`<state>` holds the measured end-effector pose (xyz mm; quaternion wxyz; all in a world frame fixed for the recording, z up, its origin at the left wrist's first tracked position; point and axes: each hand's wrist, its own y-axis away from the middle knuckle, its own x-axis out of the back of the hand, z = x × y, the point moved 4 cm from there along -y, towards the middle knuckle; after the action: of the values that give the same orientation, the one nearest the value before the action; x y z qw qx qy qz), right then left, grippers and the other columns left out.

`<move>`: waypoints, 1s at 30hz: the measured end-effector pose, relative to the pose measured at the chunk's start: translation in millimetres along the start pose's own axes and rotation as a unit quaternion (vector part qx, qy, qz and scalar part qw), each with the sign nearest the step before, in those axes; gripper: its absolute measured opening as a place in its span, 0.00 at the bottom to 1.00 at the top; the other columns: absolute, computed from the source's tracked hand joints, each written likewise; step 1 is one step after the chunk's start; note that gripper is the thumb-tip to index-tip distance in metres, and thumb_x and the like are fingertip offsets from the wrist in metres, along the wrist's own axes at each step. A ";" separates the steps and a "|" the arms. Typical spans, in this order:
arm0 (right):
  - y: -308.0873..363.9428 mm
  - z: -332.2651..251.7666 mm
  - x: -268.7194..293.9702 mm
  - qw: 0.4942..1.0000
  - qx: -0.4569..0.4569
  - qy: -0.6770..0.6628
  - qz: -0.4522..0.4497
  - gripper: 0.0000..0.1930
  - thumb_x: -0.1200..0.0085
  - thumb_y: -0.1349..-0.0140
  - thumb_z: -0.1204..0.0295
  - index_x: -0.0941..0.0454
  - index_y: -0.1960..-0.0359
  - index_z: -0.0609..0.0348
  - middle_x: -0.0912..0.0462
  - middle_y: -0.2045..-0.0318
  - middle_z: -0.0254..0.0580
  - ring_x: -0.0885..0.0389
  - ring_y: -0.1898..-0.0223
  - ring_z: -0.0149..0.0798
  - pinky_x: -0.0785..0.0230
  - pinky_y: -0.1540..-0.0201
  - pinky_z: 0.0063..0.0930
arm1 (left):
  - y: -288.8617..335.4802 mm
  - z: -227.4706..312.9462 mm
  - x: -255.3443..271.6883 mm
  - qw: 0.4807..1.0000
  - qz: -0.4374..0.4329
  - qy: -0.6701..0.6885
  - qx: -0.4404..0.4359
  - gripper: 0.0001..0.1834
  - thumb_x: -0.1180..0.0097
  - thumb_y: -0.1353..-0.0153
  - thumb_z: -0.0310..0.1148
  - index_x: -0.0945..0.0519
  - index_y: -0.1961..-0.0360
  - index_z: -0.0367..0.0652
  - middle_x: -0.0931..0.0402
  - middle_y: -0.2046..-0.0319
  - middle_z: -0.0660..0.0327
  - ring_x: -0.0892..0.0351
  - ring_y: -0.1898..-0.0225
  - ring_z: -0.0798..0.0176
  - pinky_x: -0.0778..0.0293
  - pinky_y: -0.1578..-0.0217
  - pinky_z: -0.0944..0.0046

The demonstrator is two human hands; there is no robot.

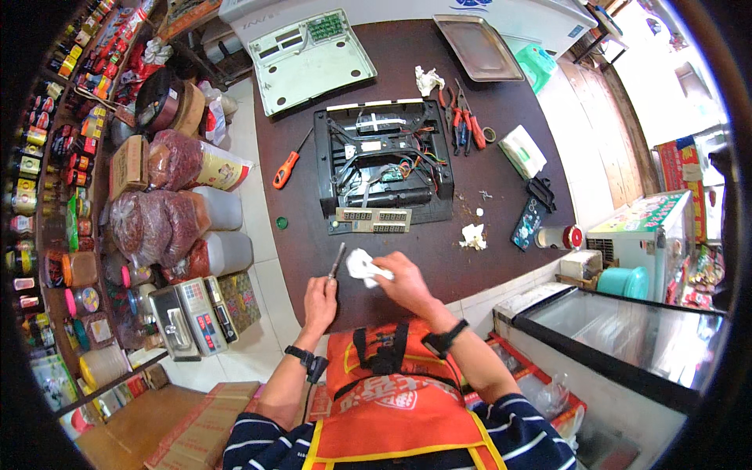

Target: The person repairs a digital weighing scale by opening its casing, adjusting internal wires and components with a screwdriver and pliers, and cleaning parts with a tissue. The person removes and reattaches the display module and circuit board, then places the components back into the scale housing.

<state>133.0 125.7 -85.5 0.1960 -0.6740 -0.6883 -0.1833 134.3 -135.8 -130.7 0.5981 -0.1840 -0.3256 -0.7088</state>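
My left hand (319, 304) is closed around a slim, pen-like tool (338, 260) with a dark metal shaft that points away from me. Just to its right, my right hand (407, 283) pinches a crumpled white tissue (362, 265), close to the tool but apart from it. Beyond both hands lies an opened weighing scale (384, 149), its black housing showing wires, a metal frame and a black cylinder. A display circuit board (373, 220) with several digit windows rests along its near edge. The scale's pale upturned cover (313, 74) lies at the far left of the table.
An orange-handled screwdriver (286, 170) lies left of the housing. Red-handled pliers (476, 131), a metal tray (479, 47), a tissue pack (522, 153), crumpled tissue (473, 236) and a red-lidded jar (560, 237) are on the right. Another scale (192, 317) stands below the table's left side.
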 end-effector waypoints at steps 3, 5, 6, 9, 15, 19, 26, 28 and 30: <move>-18.3 -11.5 -50.9 0.998 0.058 0.019 -0.005 0.14 0.34 0.29 0.71 0.10 0.44 0.55 0.15 0.58 0.51 0.12 0.55 0.57 0.17 0.53 0.50 | 14.4 -15.1 11.7 0.999 0.038 -0.008 0.011 0.17 0.44 0.18 0.40 0.14 0.51 0.34 0.18 0.54 0.44 0.17 0.50 0.36 0.23 0.46 0.42; -33.4 6.2 -65.8 0.992 0.020 0.117 -0.037 0.13 0.37 0.28 0.71 0.10 0.44 0.51 0.16 0.58 0.50 0.11 0.57 0.59 0.16 0.55 0.52 | 19.7 -21.7 13.8 0.999 0.045 -0.013 0.021 0.18 0.43 0.18 0.42 0.14 0.51 0.35 0.18 0.55 0.45 0.17 0.50 0.37 0.23 0.47 0.43; -40.2 18.8 -70.3 0.982 -0.014 0.177 -0.071 0.13 0.39 0.27 0.71 0.10 0.44 0.49 0.16 0.58 0.50 0.11 0.59 0.60 0.16 0.57 0.53 | 21.5 -22.5 13.9 0.998 0.052 -0.012 0.015 0.18 0.43 0.18 0.42 0.14 0.51 0.35 0.18 0.55 0.45 0.17 0.51 0.37 0.23 0.47 0.43; -26.6 57.8 -32.6 0.968 -0.021 0.249 -0.036 0.14 0.44 0.25 0.69 0.11 0.43 0.47 0.16 0.61 0.49 0.10 0.67 0.57 0.15 0.67 0.53 | 25.2 -20.6 9.3 0.998 0.065 -0.009 0.026 0.19 0.42 0.19 0.43 0.14 0.51 0.35 0.17 0.56 0.45 0.17 0.52 0.37 0.23 0.48 0.43; 9.2 102.2 124.7 0.940 -0.079 0.318 0.096 0.14 0.41 0.25 0.70 0.10 0.43 0.51 0.16 0.61 0.48 0.12 0.68 0.56 0.16 0.65 0.51 | 22.3 -1.3 -14.4 0.998 0.055 0.021 0.028 0.19 0.42 0.19 0.43 0.13 0.51 0.35 0.18 0.57 0.45 0.17 0.53 0.37 0.22 0.49 0.43; 15.9 66.3 127.0 0.969 0.022 0.237 0.068 0.13 0.39 0.29 0.74 0.09 0.47 0.53 0.17 0.66 0.48 0.12 0.68 0.55 0.17 0.69 0.48 | 19.8 1.2 -16.7 0.998 0.056 0.023 0.035 0.18 0.41 0.19 0.43 0.13 0.51 0.36 0.18 0.58 0.46 0.16 0.53 0.38 0.22 0.50 0.43; 16.5 28.5 -33.2 0.925 0.223 0.211 -0.224 0.20 0.42 0.31 0.72 0.12 0.39 0.39 0.18 0.63 0.40 0.10 0.67 0.47 0.16 0.70 0.45 | 15.8 7.5 -22.4 0.998 0.046 0.007 0.039 0.17 0.39 0.20 0.42 0.13 0.51 0.36 0.18 0.58 0.45 0.16 0.55 0.37 0.22 0.52 0.43; 9.2 56.7 -13.5 0.915 0.162 0.265 -0.259 0.22 0.43 0.31 0.71 0.12 0.38 0.35 0.17 0.62 0.42 0.09 0.66 0.48 0.15 0.69 0.45 | 13.8 12.7 -23.5 0.999 0.047 -0.012 0.010 0.16 0.36 0.22 0.42 0.13 0.51 0.38 0.18 0.57 0.47 0.16 0.54 0.37 0.22 0.51 0.41; 0.8 83.5 40.4 0.922 0.100 0.312 -0.206 0.21 0.41 0.32 0.72 0.10 0.40 0.36 0.15 0.60 0.43 0.09 0.66 0.49 0.15 0.67 0.47 | 10.0 17.9 -25.2 0.998 0.046 -0.047 -0.015 0.15 0.33 0.25 0.42 0.13 0.51 0.40 0.17 0.56 0.49 0.17 0.52 0.39 0.24 0.50 0.40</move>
<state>131.3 203.4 -136.0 0.4251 -0.4029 -0.7306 -0.3511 147.1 -105.9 -131.8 0.6110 -0.2408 -0.3341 -0.6761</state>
